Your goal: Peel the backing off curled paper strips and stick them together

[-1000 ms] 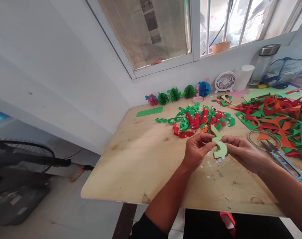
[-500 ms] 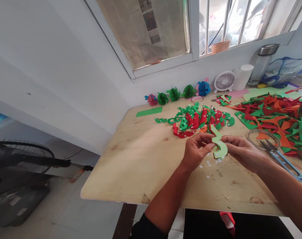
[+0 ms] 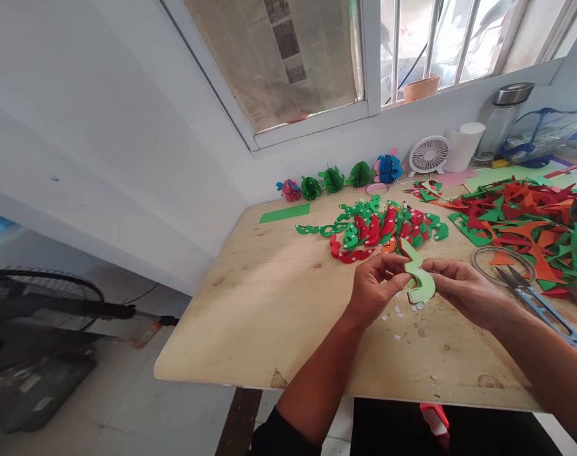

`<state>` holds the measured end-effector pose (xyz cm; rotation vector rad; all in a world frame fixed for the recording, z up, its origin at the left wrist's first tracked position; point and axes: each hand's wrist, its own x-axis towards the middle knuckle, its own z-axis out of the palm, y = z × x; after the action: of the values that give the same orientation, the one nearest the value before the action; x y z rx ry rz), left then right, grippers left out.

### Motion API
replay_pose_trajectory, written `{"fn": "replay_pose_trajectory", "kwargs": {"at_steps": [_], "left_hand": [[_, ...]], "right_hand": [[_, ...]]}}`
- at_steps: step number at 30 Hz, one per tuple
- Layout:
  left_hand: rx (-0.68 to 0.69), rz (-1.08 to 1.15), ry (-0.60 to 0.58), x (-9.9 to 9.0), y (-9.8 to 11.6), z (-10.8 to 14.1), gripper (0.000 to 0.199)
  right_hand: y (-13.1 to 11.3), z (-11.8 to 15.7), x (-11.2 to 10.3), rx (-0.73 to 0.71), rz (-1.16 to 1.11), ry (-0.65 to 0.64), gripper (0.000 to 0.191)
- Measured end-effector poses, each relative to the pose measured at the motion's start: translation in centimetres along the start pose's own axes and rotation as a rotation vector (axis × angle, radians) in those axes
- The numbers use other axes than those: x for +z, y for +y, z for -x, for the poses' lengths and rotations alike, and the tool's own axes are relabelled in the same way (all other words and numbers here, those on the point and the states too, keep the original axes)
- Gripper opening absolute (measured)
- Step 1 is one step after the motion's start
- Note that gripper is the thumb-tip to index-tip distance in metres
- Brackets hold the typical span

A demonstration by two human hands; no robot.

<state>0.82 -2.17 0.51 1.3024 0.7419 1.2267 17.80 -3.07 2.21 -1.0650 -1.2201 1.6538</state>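
- Across the middle and right of the view spreads a pale wooden desk, its front edge nearest the person.
- Low on the left, beyond the desk's side, is a black floor fan, partly cut off by the edge of the view.
- Over the desk's right side lies a wide pile of paper scraps in red, orange and green.
- Left of those scraps sits a heap of cut paper shapes, mostly green and red, many dotted with small white squares.
- At the back right, a clear bottle stands beside a white roll, with a small white fan just left of the roll.
- In front of the heap, the left hand has its grip closed on a light green paper piece, thumb on top. The right hand has its fingers at the piece's right edge; whether that grip pinches it, I cannot tell.
- Right of the right hand lie blue-handled scissors, blades across the near edge of a ring.
- Along the back stand five paper balls: pink, three green, one blue.
- The paper piece is wavy and held above the desk between the hands.
- Below it, tiny white bits are scattered.
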Motion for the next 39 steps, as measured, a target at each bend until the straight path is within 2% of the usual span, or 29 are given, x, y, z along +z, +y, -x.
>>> {"fn": "replay_pose_trajectory", "kwargs": {"at_steps": [12, 20, 32, 39], "left_hand": [[0.004, -0.030, 0.009, -0.05, -0.15, -0.08, 0.026], [-0.010, -0.008, -0.046, -0.27, -0.02, -0.05, 0.031], [-0.051, 0.015, 0.010, -0.08, -0.19, -0.15, 0.033], [-0.016, 0.012, 0.005, -0.12, -0.13, -0.12, 0.032]], "right_hand": [[0.10, -0.07, 0.04, -0.015, 0.051, 0.016, 0.033], [0.00, 0.04, 0.01, -0.011, 0.020, 0.016, 0.033], [0.30, -0.04, -0.13, -0.024, 0.061, -0.016, 0.034], [0.14, 0.00, -0.03, -0.016, 0.018, -0.029, 0.031]]}}
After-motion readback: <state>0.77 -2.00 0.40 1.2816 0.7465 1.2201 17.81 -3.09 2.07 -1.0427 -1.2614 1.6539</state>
